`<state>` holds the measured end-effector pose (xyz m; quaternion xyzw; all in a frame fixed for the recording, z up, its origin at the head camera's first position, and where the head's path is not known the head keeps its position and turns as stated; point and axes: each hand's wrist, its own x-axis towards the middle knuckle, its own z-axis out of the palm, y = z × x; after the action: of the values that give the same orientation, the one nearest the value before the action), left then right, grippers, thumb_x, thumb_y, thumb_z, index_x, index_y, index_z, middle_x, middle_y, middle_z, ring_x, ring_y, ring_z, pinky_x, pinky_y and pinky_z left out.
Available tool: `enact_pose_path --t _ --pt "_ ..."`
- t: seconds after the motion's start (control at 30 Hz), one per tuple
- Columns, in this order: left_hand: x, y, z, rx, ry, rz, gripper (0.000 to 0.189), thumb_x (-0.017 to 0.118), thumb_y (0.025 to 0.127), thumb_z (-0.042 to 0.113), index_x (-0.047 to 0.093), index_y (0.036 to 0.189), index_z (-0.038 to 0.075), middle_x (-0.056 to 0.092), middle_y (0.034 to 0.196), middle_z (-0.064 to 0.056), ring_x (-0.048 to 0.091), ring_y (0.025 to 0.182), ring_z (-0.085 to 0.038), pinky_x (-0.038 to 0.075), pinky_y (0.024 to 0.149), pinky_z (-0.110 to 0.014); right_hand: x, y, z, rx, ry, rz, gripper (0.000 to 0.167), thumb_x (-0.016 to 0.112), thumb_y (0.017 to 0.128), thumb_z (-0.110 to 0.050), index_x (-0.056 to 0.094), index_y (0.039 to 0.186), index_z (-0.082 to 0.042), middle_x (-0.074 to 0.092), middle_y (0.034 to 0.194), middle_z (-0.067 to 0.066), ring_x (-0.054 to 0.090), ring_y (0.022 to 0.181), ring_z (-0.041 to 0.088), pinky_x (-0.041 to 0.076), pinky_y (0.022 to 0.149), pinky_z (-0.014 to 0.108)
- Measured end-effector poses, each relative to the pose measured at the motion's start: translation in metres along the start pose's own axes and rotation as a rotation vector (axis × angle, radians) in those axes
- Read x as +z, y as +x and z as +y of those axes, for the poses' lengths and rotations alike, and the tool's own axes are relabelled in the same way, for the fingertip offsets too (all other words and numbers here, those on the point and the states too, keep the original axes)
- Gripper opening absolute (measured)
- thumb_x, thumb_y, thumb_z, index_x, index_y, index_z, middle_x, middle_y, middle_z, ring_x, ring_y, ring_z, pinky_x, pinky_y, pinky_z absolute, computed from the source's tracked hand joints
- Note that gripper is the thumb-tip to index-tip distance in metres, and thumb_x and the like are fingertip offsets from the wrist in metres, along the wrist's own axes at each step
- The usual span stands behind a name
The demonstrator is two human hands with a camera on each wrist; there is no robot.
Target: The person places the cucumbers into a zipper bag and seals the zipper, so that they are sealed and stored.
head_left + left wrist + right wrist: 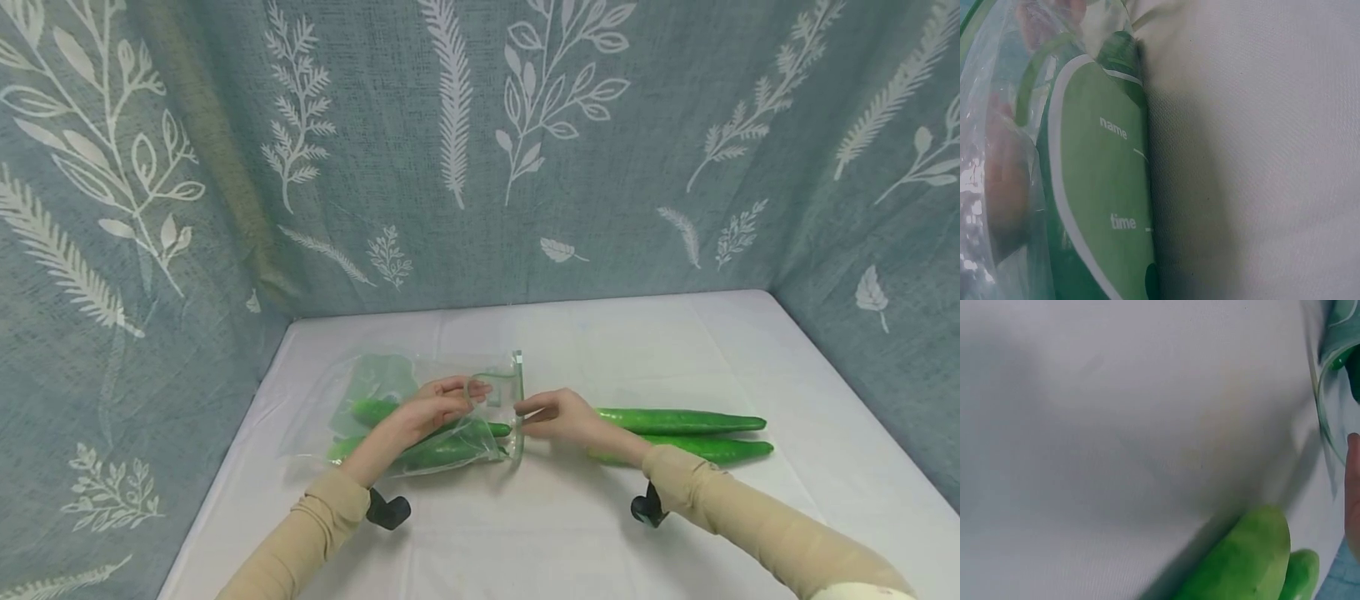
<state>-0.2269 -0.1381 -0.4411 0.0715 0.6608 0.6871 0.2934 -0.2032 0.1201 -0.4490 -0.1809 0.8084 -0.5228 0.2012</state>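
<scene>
A clear plastic zip bag (pixel 300 425) with green printing lies on the white table, with two cucumbers (pixel 442 450) inside it. My left hand (pixel 438 404) is over the bag near its mouth, fingers fairly straight, clear film covering the fingertips. In the left wrist view that hand shows blurred through the plastic, beside the green label (pixel 1100 175) reading "name" and "time". At the bag's right-hand edge, my right hand (pixel 558 417) pinches the zip strip (pixel 517 367). Two more cucumbers (pixel 697 421) lie under and beyond the right wrist, outside the bag.
White cloth covers the table (pixel 525 533). Blue-grey curtains (pixel 480 167) with white leaf patterns close off the back and both sides. A dark wrist camera (pixel 388 508) sits under the left wrist, and another dark camera (pixel 648 506) under the right.
</scene>
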Motion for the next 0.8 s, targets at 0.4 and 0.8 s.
enact_pose_path --t 0.4,0.8 --pt "-0.001 0.002 -0.003 0.017 -0.007 -0.01 0.052 0.053 0.088 -0.002 0.038 0.138 -0.007 0.044 0.145 -0.019 0.04 0.136 -0.028 0.039 0.108 -0.029 -0.02 -0.014 -0.003 -0.079 -0.06 -0.056 0.039 0.065 0.087 -0.007 0.058 0.123 0.007 0.06 0.125 0.024 0.065 0.107 0.033 0.053 0.091 0.036" --pt "-0.001 0.002 -0.003 0.016 -0.014 -0.014 0.04 0.053 0.088 -0.002 0.049 0.128 -0.002 0.044 0.145 -0.017 0.038 0.138 -0.029 0.036 0.109 -0.032 -0.048 -0.038 0.0 -0.065 -0.088 -0.044 0.045 0.069 0.086 -0.016 0.058 0.124 0.005 0.059 0.128 0.022 0.063 0.11 0.034 0.054 0.086 0.027"
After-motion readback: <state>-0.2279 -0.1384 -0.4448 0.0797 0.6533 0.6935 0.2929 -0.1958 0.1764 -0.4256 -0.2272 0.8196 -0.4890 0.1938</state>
